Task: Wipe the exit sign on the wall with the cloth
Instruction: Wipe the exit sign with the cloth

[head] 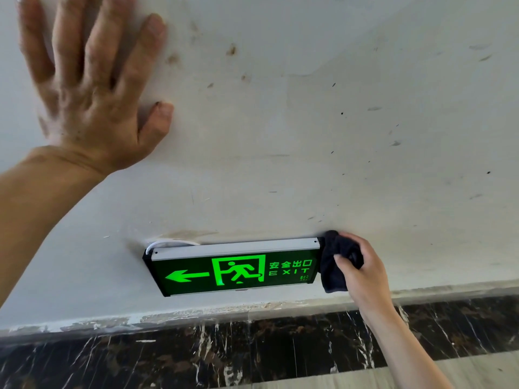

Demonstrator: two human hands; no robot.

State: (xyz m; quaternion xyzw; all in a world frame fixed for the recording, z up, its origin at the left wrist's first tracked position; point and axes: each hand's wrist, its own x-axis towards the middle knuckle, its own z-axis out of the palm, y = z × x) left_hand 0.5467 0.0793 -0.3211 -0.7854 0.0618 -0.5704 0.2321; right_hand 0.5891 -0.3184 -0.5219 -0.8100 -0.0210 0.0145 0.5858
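Nearest us, our left hand lies flat with fingers spread on the scuffed white wall, grasping nothing. Farther down, our right hand is clenched around a bunched dark cloth, soft and crumpled, pressed against the right end of the exit sign. The sign is a long rectangular box with a silvery metal top rail and a glossy black face glowing green. Below it runs a dark veined marble baseboard.
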